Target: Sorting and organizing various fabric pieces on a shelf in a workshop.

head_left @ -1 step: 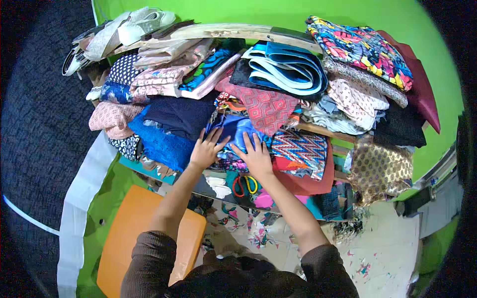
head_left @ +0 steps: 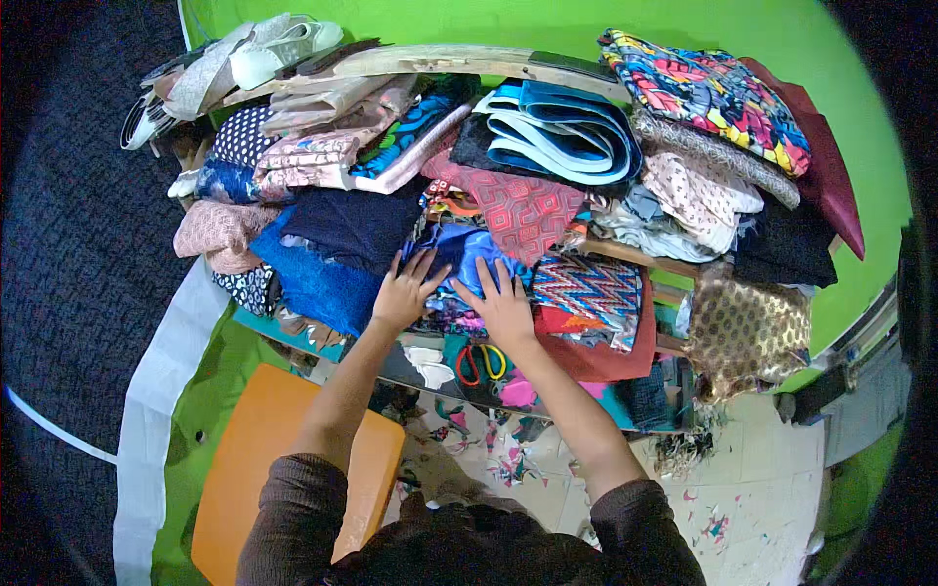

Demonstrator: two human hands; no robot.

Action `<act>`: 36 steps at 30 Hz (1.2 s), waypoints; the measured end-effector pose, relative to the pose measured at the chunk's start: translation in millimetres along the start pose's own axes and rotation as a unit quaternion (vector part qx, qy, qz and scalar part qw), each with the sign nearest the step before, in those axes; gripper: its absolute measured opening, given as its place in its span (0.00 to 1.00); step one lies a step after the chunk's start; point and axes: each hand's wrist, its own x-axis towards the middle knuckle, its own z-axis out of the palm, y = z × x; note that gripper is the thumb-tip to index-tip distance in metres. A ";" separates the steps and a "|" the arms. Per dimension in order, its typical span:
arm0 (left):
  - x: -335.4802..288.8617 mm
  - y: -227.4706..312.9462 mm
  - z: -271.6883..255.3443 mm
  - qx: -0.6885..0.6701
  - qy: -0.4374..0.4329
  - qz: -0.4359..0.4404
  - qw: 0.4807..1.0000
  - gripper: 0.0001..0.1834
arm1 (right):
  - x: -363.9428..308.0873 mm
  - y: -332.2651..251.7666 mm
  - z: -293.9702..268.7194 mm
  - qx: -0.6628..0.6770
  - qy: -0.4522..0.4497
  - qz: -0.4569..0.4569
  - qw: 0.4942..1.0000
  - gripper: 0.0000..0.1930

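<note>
Both hands lie flat on a shiny blue satin cloth (head_left: 467,246) in the middle of the fabric piles. My left hand (head_left: 402,298) has its fingers spread on the cloth's left part, close to a dark navy folded cloth (head_left: 352,227) and a bright blue lacy one (head_left: 327,291). My right hand (head_left: 504,308) presses on the right part, fingers apart, beside a zigzag-patterned cloth (head_left: 591,293). Neither hand grips anything. Just behind the satin hangs a red-pink geometric print (head_left: 532,215). Below the hands lie scissors with red and yellow handles (head_left: 503,364); their blades cannot be made out.
Folded fabrics crowd the table, including a blue-and-white stack (head_left: 567,137), a colourful floral pile (head_left: 703,98) and a gold spotted cloth (head_left: 747,332). An orange seat (head_left: 249,469) stands at the lower left. Fabric scraps litter the tiled floor (head_left: 743,479).
</note>
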 end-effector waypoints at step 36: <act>120.0 321.5 22.5 0.025 0.073 -0.019 0.997 0.30 | -201.5 232.4 45.3 0.104 0.010 0.090 0.990 0.43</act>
